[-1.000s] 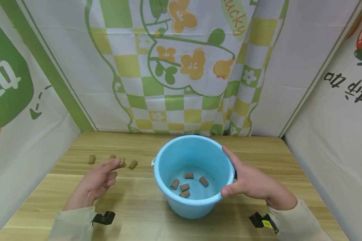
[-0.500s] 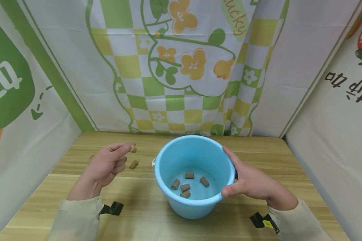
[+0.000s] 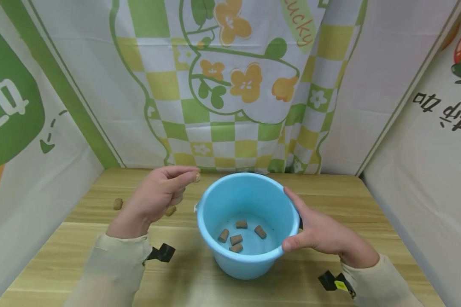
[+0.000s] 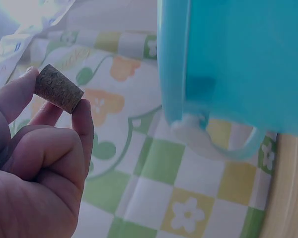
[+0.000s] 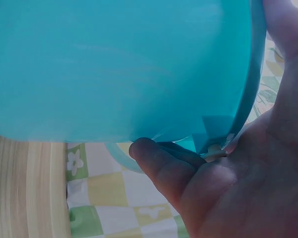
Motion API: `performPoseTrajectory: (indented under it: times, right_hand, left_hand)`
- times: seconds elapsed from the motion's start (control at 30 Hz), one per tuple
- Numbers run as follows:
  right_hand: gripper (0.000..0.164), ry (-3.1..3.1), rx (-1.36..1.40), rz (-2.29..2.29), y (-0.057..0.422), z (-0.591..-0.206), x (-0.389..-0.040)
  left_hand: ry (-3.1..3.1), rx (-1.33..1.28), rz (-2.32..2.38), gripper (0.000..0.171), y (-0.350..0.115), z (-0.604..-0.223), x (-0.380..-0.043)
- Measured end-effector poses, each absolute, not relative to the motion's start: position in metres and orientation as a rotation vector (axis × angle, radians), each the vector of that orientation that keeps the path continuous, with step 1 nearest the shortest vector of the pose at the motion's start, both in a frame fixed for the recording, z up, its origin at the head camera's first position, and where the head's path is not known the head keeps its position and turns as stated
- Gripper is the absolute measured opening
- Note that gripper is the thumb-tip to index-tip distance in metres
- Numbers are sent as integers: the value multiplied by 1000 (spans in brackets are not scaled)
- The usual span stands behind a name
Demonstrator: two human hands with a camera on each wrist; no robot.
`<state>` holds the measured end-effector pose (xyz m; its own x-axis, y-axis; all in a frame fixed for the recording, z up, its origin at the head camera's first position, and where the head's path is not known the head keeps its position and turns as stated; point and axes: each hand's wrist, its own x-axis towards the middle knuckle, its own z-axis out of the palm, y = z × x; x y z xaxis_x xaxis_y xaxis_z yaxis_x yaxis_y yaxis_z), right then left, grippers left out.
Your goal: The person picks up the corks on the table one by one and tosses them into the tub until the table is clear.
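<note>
My left hand [image 3: 159, 194] pinches a cork [image 4: 58, 89] between thumb and fingertips, left of the blue bucket [image 3: 246, 266] and level with its far rim. The left wrist view shows the cork tilted, apart from the bucket. With the thumb over the rim and the fingers along the outer wall, my right hand [image 3: 319, 228] grips the bucket's right side; the right wrist view shows fingers [image 5: 161, 171] against the wall. Several corks [image 3: 236, 239] lie on the bucket's floor. On the table, one cork [image 3: 118, 204] lies far left; another cork [image 3: 170, 211] is partly hidden by the left hand.
The bucket stands upright on a wood-grain table [image 3: 184, 277]. A patterned curtain [image 3: 223, 128] hangs close along the table's far edge. White printed cloth walls close in the left and right sides. A white handle [image 4: 186, 130] is attached at the bucket's rim.
My left hand has moved right and away from me with the cork, rising toward the bucket's left rim. The right hand and the bucket have stayed in place.
</note>
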<state>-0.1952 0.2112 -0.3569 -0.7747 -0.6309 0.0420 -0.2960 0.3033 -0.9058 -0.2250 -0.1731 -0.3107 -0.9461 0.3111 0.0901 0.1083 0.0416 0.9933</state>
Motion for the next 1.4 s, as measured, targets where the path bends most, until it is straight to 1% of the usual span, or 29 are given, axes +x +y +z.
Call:
performPoseTrajectory:
  times: [0.07,0.13,0.5,1.0,1.4]
  right_hand:
    - [127,2257,-837,-1461,211,-356,-195]
    - [127,2257,-835,-1463,211,-355,-195]
    - [128,2294,-850,-1444,211,-353,-195]
    - [129,2255,-844,-1466,209,-351,-196]
    - [130,2249,-786,-1468,209,-352,-193]
  left_hand:
    - [2212,412,1970,40,-166,-305,-224]
    - [2264,403,1910,41,-160,-300,-224]
    - [2402,441,1700,41,-132,-283,-227]
    - [2514,454,1532,32,-110,-281,-228]
    - [2502,417,1496,32,-102,-280,-225]
